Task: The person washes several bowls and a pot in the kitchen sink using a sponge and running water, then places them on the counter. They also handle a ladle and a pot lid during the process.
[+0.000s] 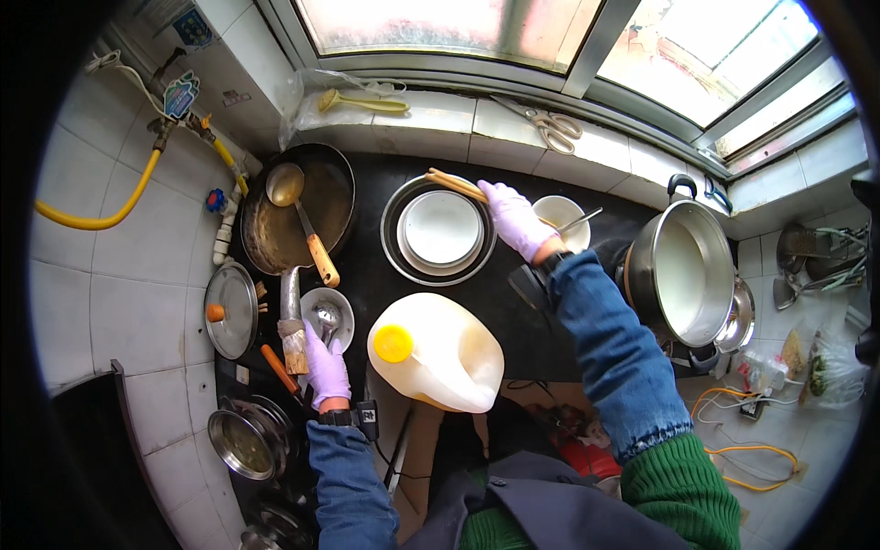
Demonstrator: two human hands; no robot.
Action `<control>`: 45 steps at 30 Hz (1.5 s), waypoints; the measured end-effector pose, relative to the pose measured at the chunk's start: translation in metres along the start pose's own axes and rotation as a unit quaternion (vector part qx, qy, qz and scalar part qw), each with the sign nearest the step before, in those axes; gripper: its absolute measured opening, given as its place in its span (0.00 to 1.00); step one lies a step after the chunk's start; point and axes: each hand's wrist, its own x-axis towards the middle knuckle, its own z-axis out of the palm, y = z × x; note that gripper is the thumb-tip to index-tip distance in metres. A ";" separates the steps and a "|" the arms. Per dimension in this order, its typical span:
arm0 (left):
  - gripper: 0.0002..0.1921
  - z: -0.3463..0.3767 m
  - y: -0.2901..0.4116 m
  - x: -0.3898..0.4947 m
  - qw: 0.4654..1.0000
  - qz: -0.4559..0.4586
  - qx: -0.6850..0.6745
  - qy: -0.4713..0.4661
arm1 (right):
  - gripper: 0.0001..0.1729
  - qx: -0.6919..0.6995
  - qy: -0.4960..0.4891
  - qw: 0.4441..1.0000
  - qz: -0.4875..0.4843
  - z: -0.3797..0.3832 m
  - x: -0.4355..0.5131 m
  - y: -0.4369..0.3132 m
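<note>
My left hand (326, 370), in a light purple glove, is beside a white bowl (347, 313) with a metal ladle (326, 315) in it; whether it grips the ladle's handle cannot be told. Next to it is the wrapped handle (293, 337) of a dark wok (337, 165). A wooden-handled ladle (285, 184) lies across the wok. My right hand (514, 218), gloved too, holds wooden chopsticks (455, 185) over the edge of a metal basin (390, 240) with stacked white bowls (443, 227). A white bowl (560, 206) with a metal utensil sits just right of that hand.
A yellow-capped plastic jug (440, 344) stands at the front counter edge. At right is a large two-handled pot (691, 275) with whitish contents. A glass lid (232, 311) and a small pot (244, 445) are at left. Scissors (546, 124) and a yellow-green brush (364, 103) lie on the tiled sill.
</note>
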 end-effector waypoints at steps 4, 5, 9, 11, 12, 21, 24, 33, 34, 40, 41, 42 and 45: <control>0.42 -0.008 0.009 -0.015 0.999 0.026 0.006 0.022 | 0.23 -0.017 -0.045 0.999 -0.008 0.018 0.032 -0.008; 0.43 -0.009 0.011 -0.019 0.999 0.032 0.022 0.026 | 0.23 -0.015 -0.047 0.999 -0.011 0.021 0.036 -0.009; 0.42 -0.018 0.018 -0.035 0.997 0.061 0.008 0.046 | 0.19 0.058 -0.008 0.998 -0.028 0.023 0.047 -0.004; 0.43 -0.022 0.022 -0.040 0.993 0.093 0.045 0.057 | 0.14 0.149 0.003 0.989 -0.017 0.022 0.049 -0.002; 0.43 -0.024 0.024 -0.044 0.991 0.105 0.059 0.058 | 0.13 0.214 -0.009 0.977 0.019 0.023 0.048 -0.002; 0.38 -0.026 0.043 -0.065 0.980 0.157 0.111 0.042 | 0.09 0.053 0.036 0.998 0.021 0.027 0.047 -0.013; 0.36 -0.024 0.039 -0.067 0.978 0.171 0.105 0.049 | 0.12 0.114 0.034 0.991 0.053 0.018 0.046 -0.017; 0.36 -0.029 0.035 -0.081 0.973 0.205 0.094 0.055 | 0.10 0.472 0.194 0.845 0.161 -0.026 -0.114 -0.035; 0.36 -0.031 0.037 -0.084 0.973 0.200 0.099 0.057 | 0.10 0.450 0.151 0.857 0.202 -0.032 -0.145 -0.029; 0.34 -0.041 0.044 -0.107 0.973 0.210 0.082 0.050 | 0.26 0.585 0.088 0.661 0.462 -0.015 -0.194 0.038; 0.34 -0.041 0.045 -0.112 0.973 0.209 0.082 0.049 | 0.31 0.615 0.095 0.645 0.444 -0.012 -0.188 0.050; 0.33 -0.040 0.046 -0.118 0.975 0.204 0.076 0.049 | 0.32 0.648 0.085 0.632 0.417 -0.008 -0.181 0.059; 0.32 -0.038 0.050 -0.138 0.978 0.194 0.051 0.048 | 0.28 0.721 0.094 0.563 0.393 0.005 -0.160 0.073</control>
